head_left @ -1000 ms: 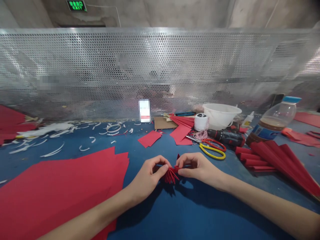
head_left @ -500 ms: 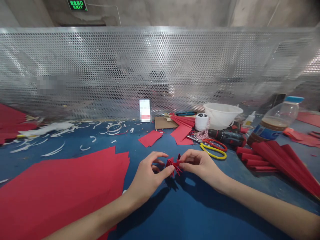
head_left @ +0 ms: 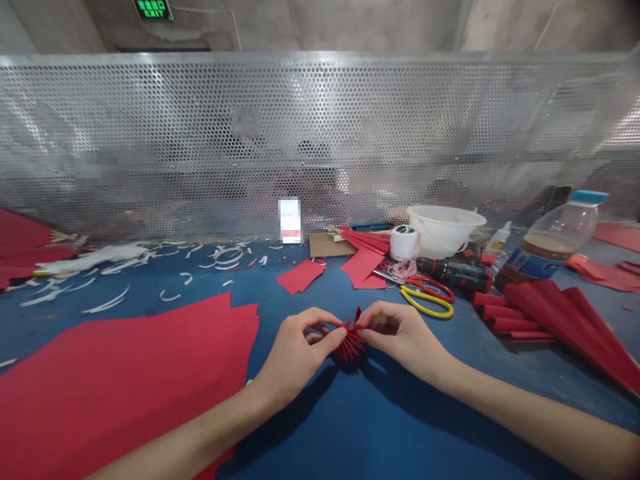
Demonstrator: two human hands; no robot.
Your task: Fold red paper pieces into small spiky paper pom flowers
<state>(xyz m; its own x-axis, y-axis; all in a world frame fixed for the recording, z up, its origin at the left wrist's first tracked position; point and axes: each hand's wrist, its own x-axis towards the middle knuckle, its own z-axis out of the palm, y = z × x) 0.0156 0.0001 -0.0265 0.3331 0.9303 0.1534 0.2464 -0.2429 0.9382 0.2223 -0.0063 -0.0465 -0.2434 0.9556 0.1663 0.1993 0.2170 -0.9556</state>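
A small pleated piece of red paper (head_left: 350,341) hangs between both hands just above the blue table (head_left: 380,413). My left hand (head_left: 297,350) pinches its left side with thumb and fingers. My right hand (head_left: 400,333) pinches its right side, fingers curled. The folds fan downward below the fingertips.
A stack of red sheets (head_left: 115,380) lies at the left. Folded red fans (head_left: 565,313) lie at the right by a bottle (head_left: 550,243). Scissors (head_left: 425,293), a screwdriver (head_left: 455,272), a string spool (head_left: 403,243) and a white bowl (head_left: 443,230) sit behind. White paper scraps (head_left: 110,267) lie near the perforated metal screen (head_left: 320,133).
The hands lifted the pleated paper slightly, then lowered it again. The folds closed up for a moment and now fan out below the fingers.
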